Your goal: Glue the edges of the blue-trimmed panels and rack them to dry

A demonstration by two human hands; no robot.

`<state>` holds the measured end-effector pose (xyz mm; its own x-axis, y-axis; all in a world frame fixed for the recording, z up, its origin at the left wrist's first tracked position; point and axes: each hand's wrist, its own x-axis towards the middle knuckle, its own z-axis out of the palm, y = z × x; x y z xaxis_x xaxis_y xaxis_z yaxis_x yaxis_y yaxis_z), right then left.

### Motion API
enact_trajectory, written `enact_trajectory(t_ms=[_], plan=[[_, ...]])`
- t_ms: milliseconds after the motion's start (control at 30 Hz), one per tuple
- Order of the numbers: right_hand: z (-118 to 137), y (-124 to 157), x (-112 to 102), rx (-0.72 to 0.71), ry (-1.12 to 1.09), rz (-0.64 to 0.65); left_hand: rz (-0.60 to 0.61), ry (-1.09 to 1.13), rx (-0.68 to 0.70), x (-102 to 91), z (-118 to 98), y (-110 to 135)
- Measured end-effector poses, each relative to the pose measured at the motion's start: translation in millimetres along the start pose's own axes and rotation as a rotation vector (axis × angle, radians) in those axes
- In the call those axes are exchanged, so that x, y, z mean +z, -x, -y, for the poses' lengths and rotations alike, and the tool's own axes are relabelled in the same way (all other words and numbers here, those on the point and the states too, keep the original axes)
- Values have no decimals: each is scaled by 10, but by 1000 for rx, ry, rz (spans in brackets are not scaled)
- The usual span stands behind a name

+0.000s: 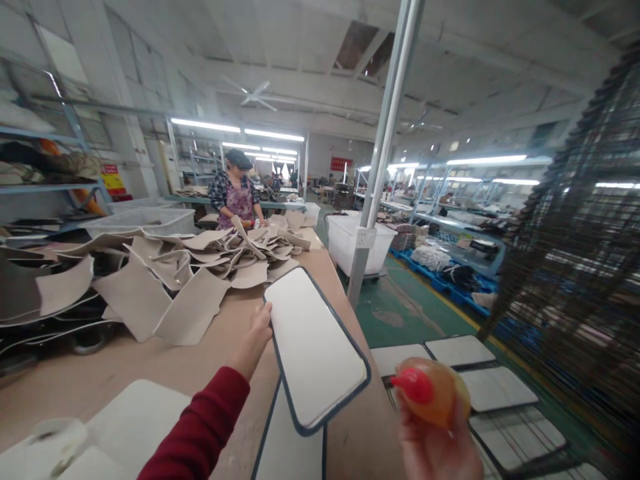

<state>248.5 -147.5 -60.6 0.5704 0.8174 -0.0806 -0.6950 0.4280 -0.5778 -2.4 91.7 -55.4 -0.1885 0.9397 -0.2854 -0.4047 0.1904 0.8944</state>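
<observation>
My left hand [261,328] grips the left edge of a white rectangular panel [315,350] with rounded corners and a dark border. The panel is tilted above the table, and its near end overlaps a second dark-edged panel [290,440] lying beneath. My right hand [437,443], at the lower right, is wrapped round a squeeze bottle [443,393] with a red nozzle and amber contents. The nozzle points left, apart from the panel. Motion blurs the bottle and right hand somewhat.
Beige curved pieces [200,267] are heaped on the brown table [220,373]. White sheets [135,427] lie at the near left. Several panels [500,387] rest low on the right. A metal post [373,200] and white bin [350,240] stand beyond the table edge. A co-worker [235,193] is across the heap.
</observation>
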Motion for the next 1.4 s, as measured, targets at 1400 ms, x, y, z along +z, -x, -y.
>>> enact_trajectory(t_ms=[1400], plan=[[1136, -420, 742, -538, 415, 296, 751, -580, -8, -24, -563, 1315]])
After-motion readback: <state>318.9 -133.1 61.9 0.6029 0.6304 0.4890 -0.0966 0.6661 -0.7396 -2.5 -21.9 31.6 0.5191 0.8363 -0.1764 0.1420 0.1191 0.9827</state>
